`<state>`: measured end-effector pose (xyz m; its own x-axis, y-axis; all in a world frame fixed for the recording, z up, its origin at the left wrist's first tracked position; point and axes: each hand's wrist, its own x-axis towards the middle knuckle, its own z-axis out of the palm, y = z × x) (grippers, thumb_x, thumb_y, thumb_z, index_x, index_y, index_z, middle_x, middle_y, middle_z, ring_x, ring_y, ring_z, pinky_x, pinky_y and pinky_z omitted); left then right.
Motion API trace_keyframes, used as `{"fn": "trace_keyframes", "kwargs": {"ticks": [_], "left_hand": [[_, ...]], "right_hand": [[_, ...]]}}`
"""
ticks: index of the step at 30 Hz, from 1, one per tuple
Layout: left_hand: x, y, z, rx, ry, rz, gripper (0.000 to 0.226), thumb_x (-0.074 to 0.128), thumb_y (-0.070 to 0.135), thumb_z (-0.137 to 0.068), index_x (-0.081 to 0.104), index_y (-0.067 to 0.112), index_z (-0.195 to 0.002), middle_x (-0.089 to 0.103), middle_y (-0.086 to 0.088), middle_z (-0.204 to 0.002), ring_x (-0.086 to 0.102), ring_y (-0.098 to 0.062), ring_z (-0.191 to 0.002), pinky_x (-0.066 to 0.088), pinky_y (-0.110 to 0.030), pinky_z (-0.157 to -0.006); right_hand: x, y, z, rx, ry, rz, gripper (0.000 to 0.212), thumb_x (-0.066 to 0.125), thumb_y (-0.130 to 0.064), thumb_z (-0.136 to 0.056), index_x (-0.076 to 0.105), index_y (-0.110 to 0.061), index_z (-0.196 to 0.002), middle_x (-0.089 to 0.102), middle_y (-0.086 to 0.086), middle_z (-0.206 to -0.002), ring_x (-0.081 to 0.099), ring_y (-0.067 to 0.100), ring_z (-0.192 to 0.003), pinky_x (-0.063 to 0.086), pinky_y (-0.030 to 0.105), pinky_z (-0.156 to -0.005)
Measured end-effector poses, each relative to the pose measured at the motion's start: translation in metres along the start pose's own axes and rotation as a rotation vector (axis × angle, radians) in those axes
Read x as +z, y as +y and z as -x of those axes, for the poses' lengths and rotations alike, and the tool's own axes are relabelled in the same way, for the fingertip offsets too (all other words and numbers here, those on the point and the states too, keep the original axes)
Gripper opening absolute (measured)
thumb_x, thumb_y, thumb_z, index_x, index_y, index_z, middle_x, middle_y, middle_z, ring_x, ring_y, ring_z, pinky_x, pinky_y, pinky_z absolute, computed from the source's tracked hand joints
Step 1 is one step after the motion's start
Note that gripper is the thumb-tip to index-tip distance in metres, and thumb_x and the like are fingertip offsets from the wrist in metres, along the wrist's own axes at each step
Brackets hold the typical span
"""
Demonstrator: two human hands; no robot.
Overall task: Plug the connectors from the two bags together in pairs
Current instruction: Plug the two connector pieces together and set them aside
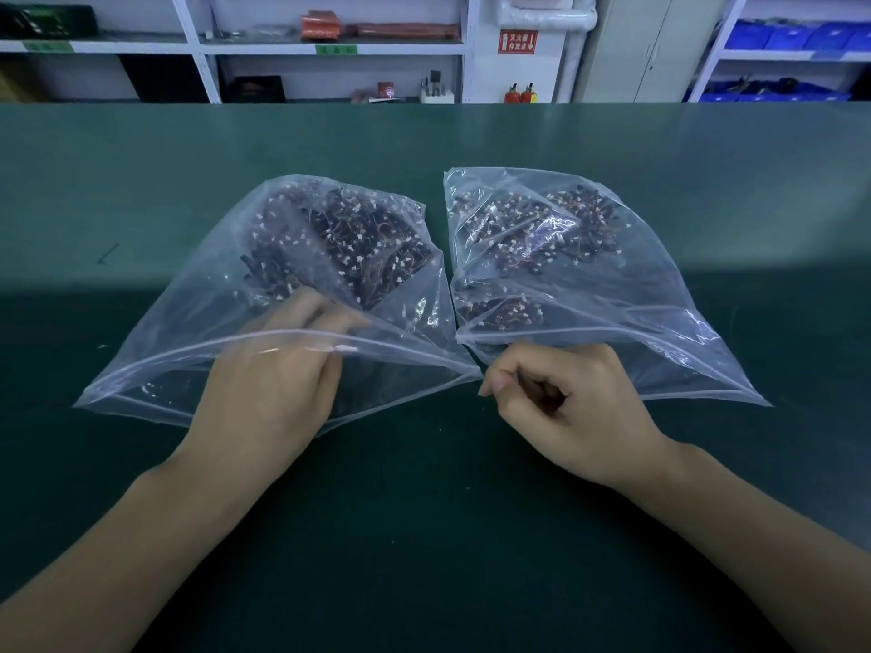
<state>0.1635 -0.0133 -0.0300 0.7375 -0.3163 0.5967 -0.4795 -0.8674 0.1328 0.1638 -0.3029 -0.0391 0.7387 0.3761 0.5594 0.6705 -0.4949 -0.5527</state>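
Two clear plastic bags lie side by side on the green table, mouths facing me. The left bag (pixel 188 332) and the right bag (pixel 660 285) each hold a heap of dark wired connectors with small white plugs, the left heap (pixel 358 238) and the right heap (pixel 532 233). My left hand (pixel 278 388) is pushed through the left bag's mouth, its fingers stretched forward under the plastic close to the heap and blurred. My right hand (pixel 561 407) rests just in front of the right bag's mouth, fingers curled and thumb against forefinger, with nothing visible in it.
The green table (pixel 424 511) stretches wide around the bags. Behind its far edge stand white shelves (pixel 330 49) with boxes and tools, two small red extinguishers (pixel 519 94) and blue bins (pixel 792 37) at the right.
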Motion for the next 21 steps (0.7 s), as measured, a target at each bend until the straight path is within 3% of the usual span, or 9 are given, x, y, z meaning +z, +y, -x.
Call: {"fn": "trace_keyframes", "kwargs": {"ticks": [2,9,15,21], "left_hand": [[0.000,0.003,-0.002,0.084,0.042,0.005,0.034,0.059,-0.005,-0.102,0.078,0.014,-0.123,0.066,-0.005,-0.108,0.064,-0.029,-0.094,0.055,-0.047,-0.079],[0.001,0.022,0.006,0.284,0.013,0.155,0.014,0.070,0.018,-0.103,0.081,0.015,-0.111,0.068,0.003,-0.103,0.067,-0.014,-0.082,0.057,-0.026,-0.074],[0.006,0.037,0.006,0.297,0.076,0.293,0.027,0.075,0.019,-0.102,0.078,0.013,-0.128,0.070,0.003,-0.105,0.064,-0.005,-0.084,0.053,-0.014,-0.081],[0.007,0.035,0.008,0.269,0.168,0.425,0.011,0.079,0.020,-0.101,0.078,0.016,-0.111,0.076,0.003,-0.103,0.073,-0.009,-0.087,0.061,-0.029,-0.071]], "right_hand": [[0.001,0.001,0.000,-0.016,0.015,0.002,0.016,0.063,-0.016,-0.097,0.075,-0.015,-0.086,0.042,-0.008,-0.052,0.039,0.011,-0.046,0.031,0.016,-0.056],[0.003,-0.001,-0.001,-0.067,0.033,-0.014,0.018,0.061,-0.021,-0.103,0.076,-0.013,-0.100,0.046,-0.012,-0.057,0.041,0.008,-0.049,0.032,0.014,-0.057],[0.003,0.000,-0.001,-0.102,-0.001,0.002,0.014,0.063,-0.015,-0.102,0.076,-0.012,-0.106,0.038,-0.025,-0.063,0.040,0.002,-0.051,0.031,0.011,-0.061],[0.003,-0.002,0.000,-0.109,-0.030,0.008,0.024,0.073,-0.023,-0.095,0.073,-0.015,-0.118,0.044,-0.023,-0.065,0.045,-0.002,-0.051,0.035,0.011,-0.061]]}}
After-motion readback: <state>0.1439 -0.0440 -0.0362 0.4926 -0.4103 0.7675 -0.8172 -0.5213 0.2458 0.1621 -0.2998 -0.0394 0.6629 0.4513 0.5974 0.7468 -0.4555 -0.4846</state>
